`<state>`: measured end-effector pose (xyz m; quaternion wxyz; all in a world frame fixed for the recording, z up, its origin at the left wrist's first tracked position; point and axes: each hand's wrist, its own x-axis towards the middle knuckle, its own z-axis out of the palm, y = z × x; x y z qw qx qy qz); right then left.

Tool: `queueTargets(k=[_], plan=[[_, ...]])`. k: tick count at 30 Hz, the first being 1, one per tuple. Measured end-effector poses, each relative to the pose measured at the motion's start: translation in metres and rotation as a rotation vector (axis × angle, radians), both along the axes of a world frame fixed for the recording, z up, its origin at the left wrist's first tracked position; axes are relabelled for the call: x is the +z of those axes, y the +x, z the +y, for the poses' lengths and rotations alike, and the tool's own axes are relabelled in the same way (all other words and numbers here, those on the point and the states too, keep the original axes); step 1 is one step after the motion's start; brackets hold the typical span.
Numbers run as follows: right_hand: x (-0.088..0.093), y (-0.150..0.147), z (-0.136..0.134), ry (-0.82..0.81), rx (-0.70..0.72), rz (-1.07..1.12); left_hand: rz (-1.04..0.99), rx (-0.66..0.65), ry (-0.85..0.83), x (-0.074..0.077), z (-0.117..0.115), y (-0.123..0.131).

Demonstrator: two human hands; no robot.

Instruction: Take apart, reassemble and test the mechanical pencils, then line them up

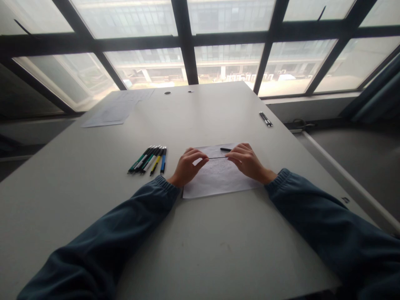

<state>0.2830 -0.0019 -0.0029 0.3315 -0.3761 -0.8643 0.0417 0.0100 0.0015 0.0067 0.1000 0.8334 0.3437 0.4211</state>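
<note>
A: What's hard to read?
B: The marks on the paper sheet (218, 177) are too faint.
A: The hands?
B: Left hand (186, 166) at nine o'clock and right hand (247, 161) at three each pinch one end of a thin ink refill (217, 158) above the sheet; pens (149, 160) lie further left.

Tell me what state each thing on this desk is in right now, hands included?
Left hand: pinching one end of the thin rod.
Right hand: pinching the other end.
Thin rod: held level just above the paper.
Paper: flat under the hands.
Black piece: lying on the paper.
Row of pens: lying side by side, untouched.
Two pens: lying near the table's right edge.
</note>
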Motion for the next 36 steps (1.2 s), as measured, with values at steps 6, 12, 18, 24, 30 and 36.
queueTargets(k=[6, 12, 18, 24, 30, 36], plan=[[0.0, -0.001, 0.0, -0.01, -0.177, 0.036, 0.021, 0.195, -0.021, -0.005, 0.003, -0.004], [-0.005, 0.0, 0.003, -0.077, -0.223, 0.005, 0.204, 0.217, -0.006, -0.007, 0.005, -0.009], [-0.007, -0.001, 0.005, -0.085, -0.195, -0.032, 0.412, 0.17, 0.041, -0.004, 0.001, -0.01], [-0.006, -0.001, 0.004, -0.091, -0.163, -0.09, 0.402, 0.156, -0.001, -0.008, 0.003, -0.011], [-0.002, -0.001, 0.001, -0.072, -0.184, -0.095, 0.252, 0.205, -0.034, -0.011, 0.006, -0.009], [-0.002, -0.001, 0.0, -0.053, -0.201, -0.061, 0.191, 0.261, -0.104, -0.012, 0.006, -0.01]])
